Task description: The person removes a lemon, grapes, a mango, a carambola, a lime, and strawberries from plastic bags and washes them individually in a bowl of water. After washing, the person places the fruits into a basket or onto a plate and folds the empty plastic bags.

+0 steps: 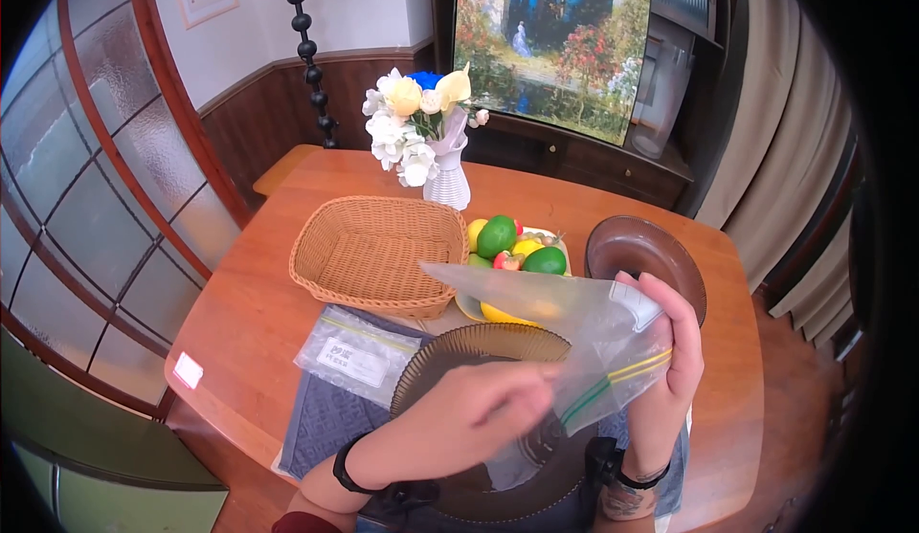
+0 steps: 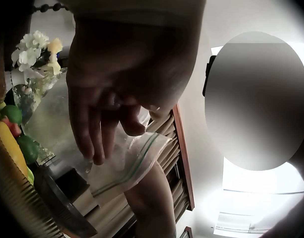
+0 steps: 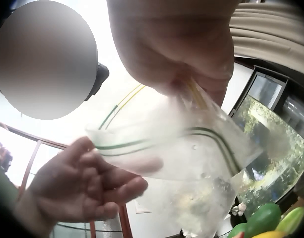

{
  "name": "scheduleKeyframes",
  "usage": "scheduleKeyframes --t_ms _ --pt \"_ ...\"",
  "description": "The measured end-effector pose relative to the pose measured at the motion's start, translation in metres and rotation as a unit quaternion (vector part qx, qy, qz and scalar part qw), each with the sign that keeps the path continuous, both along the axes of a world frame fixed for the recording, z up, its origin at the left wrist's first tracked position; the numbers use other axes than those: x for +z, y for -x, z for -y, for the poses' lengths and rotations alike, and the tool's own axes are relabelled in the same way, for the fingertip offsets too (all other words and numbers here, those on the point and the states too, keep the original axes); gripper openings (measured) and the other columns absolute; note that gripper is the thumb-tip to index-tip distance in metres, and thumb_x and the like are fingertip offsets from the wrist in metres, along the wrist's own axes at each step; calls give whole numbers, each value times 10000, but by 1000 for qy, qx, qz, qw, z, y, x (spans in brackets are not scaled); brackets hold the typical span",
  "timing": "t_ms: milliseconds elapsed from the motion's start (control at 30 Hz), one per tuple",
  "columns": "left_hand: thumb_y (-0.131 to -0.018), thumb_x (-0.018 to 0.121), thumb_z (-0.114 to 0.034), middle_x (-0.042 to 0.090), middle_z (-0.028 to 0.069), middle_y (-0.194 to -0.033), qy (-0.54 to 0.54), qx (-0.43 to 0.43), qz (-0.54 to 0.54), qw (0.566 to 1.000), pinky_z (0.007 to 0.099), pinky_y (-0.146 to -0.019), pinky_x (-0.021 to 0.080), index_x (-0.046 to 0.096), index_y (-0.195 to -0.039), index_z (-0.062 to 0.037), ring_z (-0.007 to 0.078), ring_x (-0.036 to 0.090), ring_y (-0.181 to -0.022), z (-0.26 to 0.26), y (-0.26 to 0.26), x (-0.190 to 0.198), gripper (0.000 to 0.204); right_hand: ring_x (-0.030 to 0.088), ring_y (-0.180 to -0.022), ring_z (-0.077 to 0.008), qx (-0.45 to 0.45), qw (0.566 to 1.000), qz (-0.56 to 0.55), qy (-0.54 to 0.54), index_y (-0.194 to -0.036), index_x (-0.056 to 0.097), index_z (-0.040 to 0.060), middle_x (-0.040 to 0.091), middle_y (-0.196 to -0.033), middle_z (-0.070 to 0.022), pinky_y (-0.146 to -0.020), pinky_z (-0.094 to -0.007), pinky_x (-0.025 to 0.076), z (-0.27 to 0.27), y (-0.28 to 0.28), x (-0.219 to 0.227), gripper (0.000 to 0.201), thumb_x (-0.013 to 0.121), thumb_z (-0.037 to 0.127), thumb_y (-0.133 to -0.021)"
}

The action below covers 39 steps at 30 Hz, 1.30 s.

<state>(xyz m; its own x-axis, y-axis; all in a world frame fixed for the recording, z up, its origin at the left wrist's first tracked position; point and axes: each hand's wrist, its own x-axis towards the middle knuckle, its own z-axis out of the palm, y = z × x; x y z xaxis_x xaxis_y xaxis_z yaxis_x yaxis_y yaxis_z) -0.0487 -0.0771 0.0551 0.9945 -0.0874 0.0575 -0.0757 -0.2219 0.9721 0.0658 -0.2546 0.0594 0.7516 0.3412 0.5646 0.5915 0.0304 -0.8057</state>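
A clear zip bag (image 1: 574,318), with a yellow and green seal, hangs over the ribbed dark glass bowl (image 1: 431,366). My right hand (image 1: 665,342) grips one side of its mouth; the right wrist view has that hand (image 3: 176,49) at the top. My left hand (image 1: 469,423) is at the other side, blurred, its fingers loosely bent. In the right wrist view the left thumb is by the mouth's edge and a finger shows through the plastic (image 3: 147,144). The left wrist view shows the left hand's fingers (image 2: 104,119) hanging by the bag (image 2: 132,168). The bag's mouth stands apart.
A labelled zip bag (image 1: 354,356) lies on a blue-grey cloth (image 1: 321,418) at left. Behind stand a wicker basket (image 1: 383,208), fruit including a green one (image 1: 497,236), and a white vase (image 1: 447,184) of flowers. A brown bowl (image 1: 622,236) is at right.
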Motion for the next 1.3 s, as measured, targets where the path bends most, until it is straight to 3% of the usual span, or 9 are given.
scheduleKeyframes --t_ms 67,400,567,700,867,1100,1167,1233,1300 --pt "-1061 374 -267 633 134 -1207 121 34 3 992 343 -1016 400 570 -975 16 230 543 -1225 -5 -4 -9 355 632 -1115 -229 5 999 35 1 -1276 552 -20 649 -1236 -189 -974 -325 484 0 1 -3 300 417 145 -1065" --pt "-1057 445 -229 637 99 -1131 212 118 149 959 325 -955 453 543 -1216 4 195 585 -1102 -6 -25 -27 298 537 -1286 -351 211 945 167 186 -1280 620 50 589 -1353 -166 -1080 -436 424 -14 17 8 494 610 -84 -804" --pt "-1052 484 -201 641 82 -1112 20 122 110 986 317 -918 479 534 -1326 -6 175 602 -1041 -14 -11 -29 340 576 -1236 -337 219 943 129 213 -1235 644 54 617 -1319 -138 -1037 -405 470 -10 15 4 492 605 -118 -775" --pt "-1045 496 -187 644 72 -1119 26 124 99 987 311 -897 483 549 -1326 -11 157 598 -1018 -15 -9 -29 336 639 -1144 -317 169 966 70 185 -1213 645 32 670 -1226 -136 -1006 -381 487 -1 15 5 413 576 -93 -826" --pt "-1021 517 -202 650 151 -1172 -87 201 126 967 345 -919 484 585 -1281 1 260 636 -1050 -14 -13 -18 336 661 -1011 -193 27 999 -40 -4 -1196 605 -20 702 -1095 -151 -895 -301 498 -1 7 -3 239 474 77 -1022" --pt "-970 551 -177 646 215 -1178 -87 200 199 955 368 -903 499 591 -1246 11 330 649 -1034 -27 -10 -17 336 584 -865 -93 -36 991 -115 -66 -1080 571 -14 621 -938 -22 -759 -224 470 9 -28 -16 146 544 107 -1003" --pt "-941 579 -138 653 207 -1165 -111 227 209 945 368 -887 507 590 -1238 16 325 658 -1013 -26 -7 -16 334 575 -830 -76 -44 989 -132 -57 -1020 566 1 613 -918 -11 -725 -218 462 9 -25 -12 97 548 93 -994" --pt "-932 588 -117 656 197 -1168 -163 239 241 926 362 -893 506 591 -1244 14 309 659 -1019 -26 -5 -19 338 574 -808 -64 -55 985 -110 119 -1025 576 12 609 -912 1 -714 -217 465 14 -25 -10 83 565 82 -982" --pt "-923 597 -96 659 186 -1171 -216 248 272 904 356 -899 505 591 -1250 12 293 661 -1025 -25 -6 -18 344 570 -784 -56 6 968 -237 88 -1025 541 32 614 -923 1 -703 -225 469 14 -26 -8 92 596 75 -965"
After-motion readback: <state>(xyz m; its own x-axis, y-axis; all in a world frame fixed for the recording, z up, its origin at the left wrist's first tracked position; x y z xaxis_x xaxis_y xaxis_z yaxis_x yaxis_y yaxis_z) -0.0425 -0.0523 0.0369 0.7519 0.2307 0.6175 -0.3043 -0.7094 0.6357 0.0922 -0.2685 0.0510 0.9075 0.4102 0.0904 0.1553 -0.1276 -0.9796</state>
